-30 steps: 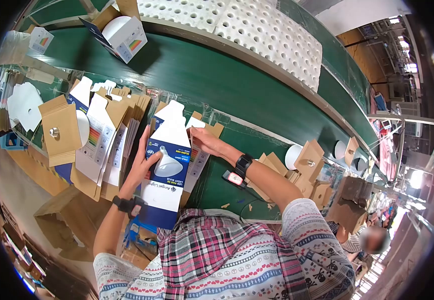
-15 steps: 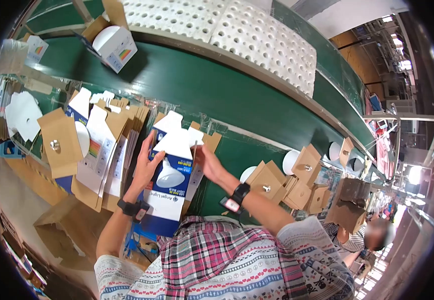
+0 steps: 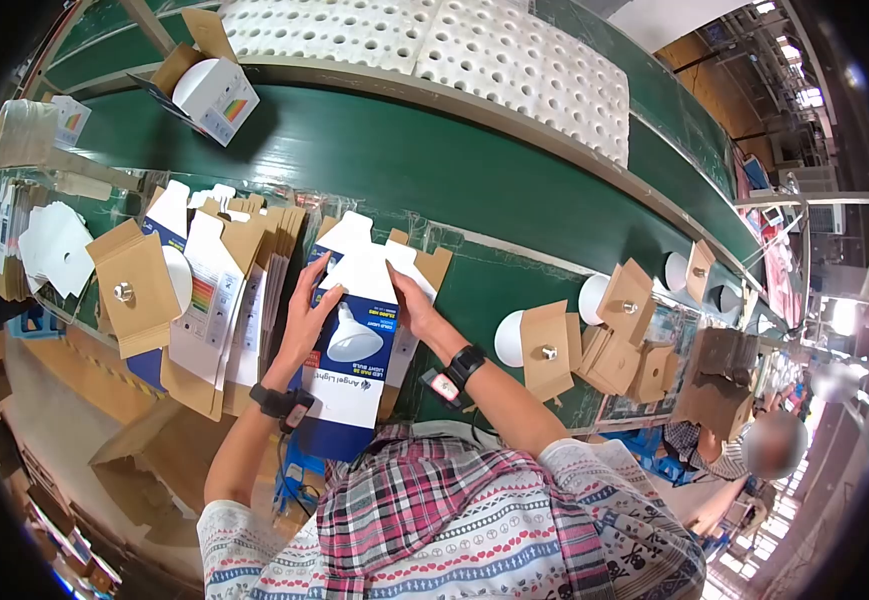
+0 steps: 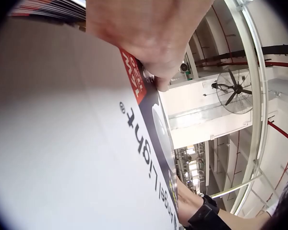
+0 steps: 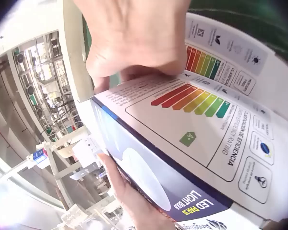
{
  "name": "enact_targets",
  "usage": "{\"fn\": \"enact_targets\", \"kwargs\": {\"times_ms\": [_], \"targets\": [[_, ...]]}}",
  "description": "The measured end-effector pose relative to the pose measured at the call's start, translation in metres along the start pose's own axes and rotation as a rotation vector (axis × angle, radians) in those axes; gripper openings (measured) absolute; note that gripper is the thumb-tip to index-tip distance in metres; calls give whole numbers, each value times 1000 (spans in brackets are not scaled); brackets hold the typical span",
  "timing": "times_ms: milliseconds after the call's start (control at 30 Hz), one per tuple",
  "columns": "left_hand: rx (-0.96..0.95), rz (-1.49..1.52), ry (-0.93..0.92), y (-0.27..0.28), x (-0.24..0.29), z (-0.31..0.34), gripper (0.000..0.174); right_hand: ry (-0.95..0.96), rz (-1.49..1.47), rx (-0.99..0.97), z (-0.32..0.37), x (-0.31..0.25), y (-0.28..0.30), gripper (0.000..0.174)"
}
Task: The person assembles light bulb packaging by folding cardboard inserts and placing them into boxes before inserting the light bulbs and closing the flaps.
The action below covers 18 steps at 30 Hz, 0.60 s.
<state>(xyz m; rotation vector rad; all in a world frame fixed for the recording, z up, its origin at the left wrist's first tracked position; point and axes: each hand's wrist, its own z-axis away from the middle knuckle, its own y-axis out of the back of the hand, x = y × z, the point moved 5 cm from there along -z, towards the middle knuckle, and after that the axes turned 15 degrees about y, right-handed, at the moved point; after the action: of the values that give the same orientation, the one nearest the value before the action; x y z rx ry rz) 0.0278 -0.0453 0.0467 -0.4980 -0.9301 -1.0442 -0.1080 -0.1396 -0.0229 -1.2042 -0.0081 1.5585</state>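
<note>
Between both hands stands a blue-and-white LED light bulb carton (image 3: 339,405), its white top flaps (image 3: 364,268) raised. My left hand (image 3: 304,318) grips its left side, the thumb lying on the printed front. On the carton's right side, my right hand (image 3: 416,308) holds it close below the flaps. In the right wrist view the right hand (image 5: 139,40) bends over the edge of the panel with the coloured energy rating (image 5: 194,103); its fingertips are partly hidden. The left wrist view has the left hand (image 4: 151,36) at the carton's far edge.
Flat cartons (image 3: 219,300) lean in a stack at the left, beside a bulb in a cardboard insert (image 3: 134,290). More bulbs in inserts (image 3: 549,350) stand at the right. Across the green belt (image 3: 434,165) are an open boxed bulb (image 3: 216,95) and white perforated foam (image 3: 524,80). Another person (image 3: 724,450) sits at right.
My right hand has gone from the flap at the carton's top right down onto its side, and a white side flap now shows there. The left hand keeps its hold.
</note>
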Motion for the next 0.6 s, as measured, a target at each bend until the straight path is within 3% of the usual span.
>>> {"fn": "enact_targets", "kwargs": {"times_ms": [133, 233, 267, 367, 400, 500, 600], "targets": [[41, -44, -35, 1, -3, 3, 59, 14, 229, -239, -4, -10, -7, 50], [35, -30, -46, -1, -5, -3, 57, 9, 289, -158, -7, -11, -9, 45], [31, -56, -40, 0, -8, -6, 57, 117, 331, -139, -10, -10, -6, 46], [49, -46, -23, -1, -4, -1, 58, 119, 217, -181, -18, 0, -1, 47], [49, -46, -16, -1, -3, -3, 59, 142, 319, -222, -16, -4, -4, 47], [65, -79, 7, -2, -5, -1, 61, -56, 400, -244, -5, -9, -7, 46], [122, -155, -18, -2, -6, -1, 57, 89, 496, -239, -12, -1, -10, 48]]}}
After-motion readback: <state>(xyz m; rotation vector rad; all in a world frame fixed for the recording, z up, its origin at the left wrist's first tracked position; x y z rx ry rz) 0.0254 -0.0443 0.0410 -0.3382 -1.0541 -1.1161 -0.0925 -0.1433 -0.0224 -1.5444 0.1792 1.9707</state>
